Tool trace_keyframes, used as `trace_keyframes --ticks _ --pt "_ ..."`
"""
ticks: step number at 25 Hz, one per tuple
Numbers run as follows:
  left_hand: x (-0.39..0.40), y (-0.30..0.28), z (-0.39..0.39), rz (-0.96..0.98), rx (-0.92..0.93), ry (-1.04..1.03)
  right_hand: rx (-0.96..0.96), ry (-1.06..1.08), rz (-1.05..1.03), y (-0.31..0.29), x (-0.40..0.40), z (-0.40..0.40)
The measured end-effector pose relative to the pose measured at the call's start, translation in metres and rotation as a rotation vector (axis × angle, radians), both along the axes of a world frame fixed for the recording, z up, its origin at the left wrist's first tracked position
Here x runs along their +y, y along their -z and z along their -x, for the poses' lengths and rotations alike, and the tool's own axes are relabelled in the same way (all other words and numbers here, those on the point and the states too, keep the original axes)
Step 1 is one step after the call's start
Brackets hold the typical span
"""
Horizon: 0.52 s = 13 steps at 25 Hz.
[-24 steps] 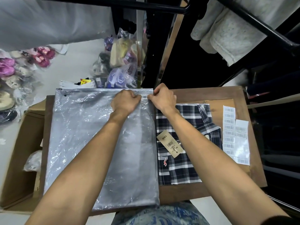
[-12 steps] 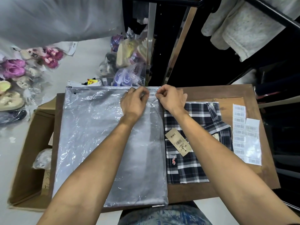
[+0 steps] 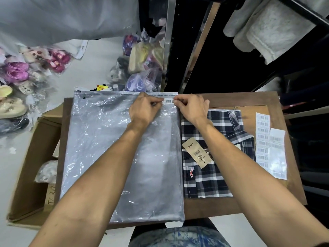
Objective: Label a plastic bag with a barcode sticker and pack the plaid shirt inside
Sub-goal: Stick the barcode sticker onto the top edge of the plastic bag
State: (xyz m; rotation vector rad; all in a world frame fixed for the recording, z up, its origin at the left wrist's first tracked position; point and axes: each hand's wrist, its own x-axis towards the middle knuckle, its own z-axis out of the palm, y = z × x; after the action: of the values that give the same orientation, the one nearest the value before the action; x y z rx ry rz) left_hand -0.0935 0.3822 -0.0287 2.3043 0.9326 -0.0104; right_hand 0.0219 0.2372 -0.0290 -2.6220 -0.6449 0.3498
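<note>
My fingers (image 3: 156, 102) on the left hand (image 3: 144, 111) are curled in and pinch the left end of the barcode sticker (image 3: 168, 101); the right hand (image 3: 191, 108) mirrors it, its curled fingertips pinching the sticker's right end. The strip lies stretched between the two hands, flat against the top right corner of the plastic bag (image 3: 114, 154), just under the zip edge.

From the left, I see an open cardboard box (image 3: 33, 168) on the floor, butted against the wooden table (image 3: 249, 100). The bag lies flat on the left half of the table (grey, glossy, wrinkled), its near edge reaching the table's front edge.

Just beside the bag's right edge lies the plaid shirt (image 3: 210, 182), folded, dark blue and white, outside the bag and touching it along its side. A tan hang tag (image 3: 196, 153) rests tilted on the shirt. My right forearm crosses above the shirt's upper part.

Further right, near the table's right edge and apart from the shirt, lies a sheet of barcode labels (image 3: 263, 139), with a second, smaller sheet overlapping it.
</note>
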Motion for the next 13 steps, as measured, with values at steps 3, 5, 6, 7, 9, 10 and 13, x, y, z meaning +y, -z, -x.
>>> trace_keyframes --ticks 3,5,6,7,9,10,13 --pt "0.001 0.000 -0.003 0.032 0.007 -0.019 0.023 -0.014 -0.012 -0.004 0.004 -0.006" --pt "0.003 0.004 -0.004 0.053 0.012 -0.020 -0.061 -0.124 -0.005 -0.008 0.012 -0.001" --pt "0.005 0.005 -0.005 0.062 0.017 -0.014 -0.122 -0.218 0.028 -0.009 0.015 0.004" --pt "0.007 0.006 -0.006 0.073 0.024 -0.014 -0.197 -0.306 0.080 -0.008 0.018 0.010" --pt "0.010 0.007 -0.008 0.104 0.025 -0.036 -0.319 -0.392 0.175 -0.005 0.018 0.021" --pt "0.011 0.008 -0.009 0.112 0.019 -0.052 -0.353 -0.397 0.198 -0.003 0.017 0.024" --pt "0.009 0.009 -0.008 0.113 -0.005 -0.066 -0.388 -0.395 0.234 -0.002 0.011 0.027"
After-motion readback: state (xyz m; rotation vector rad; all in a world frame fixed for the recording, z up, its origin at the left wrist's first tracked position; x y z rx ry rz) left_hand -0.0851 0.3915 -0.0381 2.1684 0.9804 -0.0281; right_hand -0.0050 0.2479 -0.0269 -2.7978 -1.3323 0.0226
